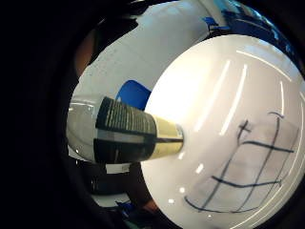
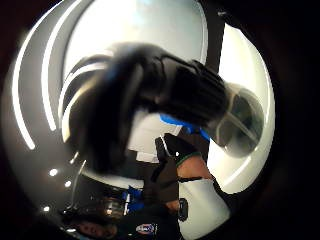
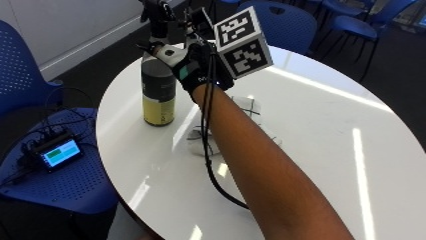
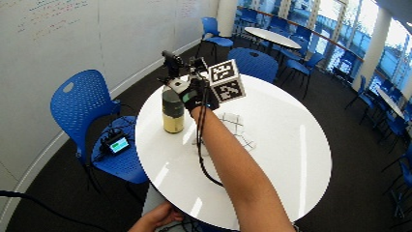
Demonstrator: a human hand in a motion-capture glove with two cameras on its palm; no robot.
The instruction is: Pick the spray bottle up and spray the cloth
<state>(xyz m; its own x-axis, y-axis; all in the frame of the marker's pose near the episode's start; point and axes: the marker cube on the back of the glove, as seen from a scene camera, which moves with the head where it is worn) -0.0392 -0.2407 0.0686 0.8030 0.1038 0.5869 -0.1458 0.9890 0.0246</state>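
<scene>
A round white table [image 3: 319, 150] carried two things. The spray bottle [image 3: 159, 95] stood upright near its edge, and a white cloth [image 3: 249, 107] with dark lines lay flat beside it.

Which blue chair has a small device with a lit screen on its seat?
The blue chair nearest the spray bottle, beside the table's edge; the device lies on its seat. The other chairs' seats show none.

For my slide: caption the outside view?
Gloved right hand at the spray bottle's neck; cloth beside it on the white table.
</scene>
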